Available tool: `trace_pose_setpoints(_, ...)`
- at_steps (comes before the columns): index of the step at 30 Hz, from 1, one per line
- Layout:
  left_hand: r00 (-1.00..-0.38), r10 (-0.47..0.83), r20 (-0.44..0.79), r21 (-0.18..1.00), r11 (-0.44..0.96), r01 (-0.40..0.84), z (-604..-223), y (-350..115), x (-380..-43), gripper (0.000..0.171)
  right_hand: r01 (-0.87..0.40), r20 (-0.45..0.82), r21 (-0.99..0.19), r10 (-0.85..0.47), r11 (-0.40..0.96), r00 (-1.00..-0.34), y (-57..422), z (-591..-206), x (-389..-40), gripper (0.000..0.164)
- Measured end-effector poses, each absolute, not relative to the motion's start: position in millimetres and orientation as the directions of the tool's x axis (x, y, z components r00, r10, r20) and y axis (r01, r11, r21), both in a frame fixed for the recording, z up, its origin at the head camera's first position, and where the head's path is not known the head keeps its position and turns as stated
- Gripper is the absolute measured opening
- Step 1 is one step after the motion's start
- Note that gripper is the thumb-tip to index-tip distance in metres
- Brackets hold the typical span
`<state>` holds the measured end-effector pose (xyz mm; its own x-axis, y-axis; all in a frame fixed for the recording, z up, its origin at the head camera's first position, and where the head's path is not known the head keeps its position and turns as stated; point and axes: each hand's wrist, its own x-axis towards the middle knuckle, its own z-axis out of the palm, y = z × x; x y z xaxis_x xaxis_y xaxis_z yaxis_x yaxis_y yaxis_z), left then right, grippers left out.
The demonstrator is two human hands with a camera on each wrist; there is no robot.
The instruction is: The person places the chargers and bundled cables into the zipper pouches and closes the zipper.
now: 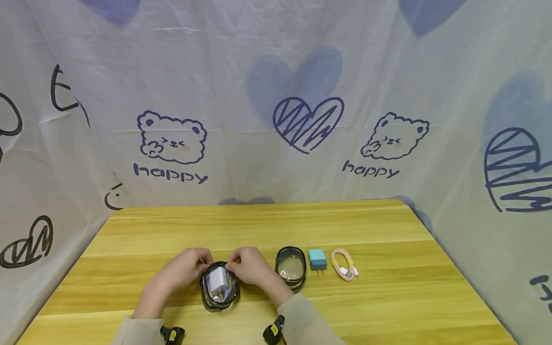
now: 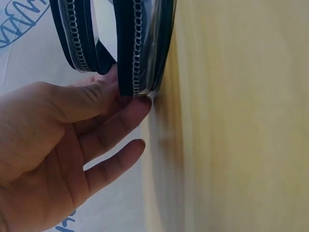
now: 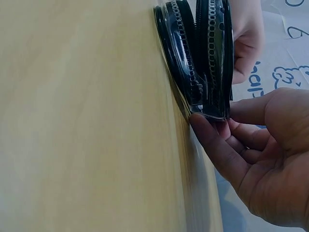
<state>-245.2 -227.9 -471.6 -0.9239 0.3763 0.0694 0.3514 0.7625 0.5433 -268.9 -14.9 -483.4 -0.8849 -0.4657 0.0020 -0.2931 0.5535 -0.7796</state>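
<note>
A clear oval zip pouch [image 1: 209, 298] with black trim sits on the table, a white charger [image 1: 218, 279] inside it. My left hand [image 1: 189, 265] pinches its far left rim between thumb and fingers, the lower fingers held apart in the left wrist view. On the far right rim, my right hand [image 1: 248, 265] grips with thumb and fingertips. Seen from the left wrist, the zipper bands [image 2: 137, 48] stand apart with a gap between them. The bands [image 3: 211, 53] form a narrow V in the right wrist view.
A second clear oval pouch [image 1: 291, 268] with black trim lies right of my right hand. Beyond it are a blue plug charger [image 1: 317, 259] and a coiled pink cable [image 1: 343, 265] with yellow ties. A printed white cloth [image 1: 241, 158] hangs behind the wooden table [image 1: 388, 306].
</note>
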Motion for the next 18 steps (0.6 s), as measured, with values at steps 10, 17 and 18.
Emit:
trace_pose_setpoints(10,-0.931,0.363,0.043,0.515,0.79,0.332,-469.1,-232.1,-244.5,0.021,-0.28,-0.005,-0.784,-0.457,0.554,-0.889,-14.2,-483.3,-266.1,0.016)
trace_pose_setpoints(17,-0.914,0.404,0.039,0.547,0.757,0.358,-467.2,-236.8,-243.6,0.019,-0.277,-0.008,-0.786,-0.458,0.553,-0.889,-13.2,-484.8,-266.9,0.015)
trace_pose_setpoints(18,-0.911,0.41,0.041,0.552,0.751,0.363,-466.5,-237.7,-243.3,0.018,-0.279,-0.004,-0.785,-0.456,0.553,-0.89,-13.0,-484.7,-267.1,0.015)
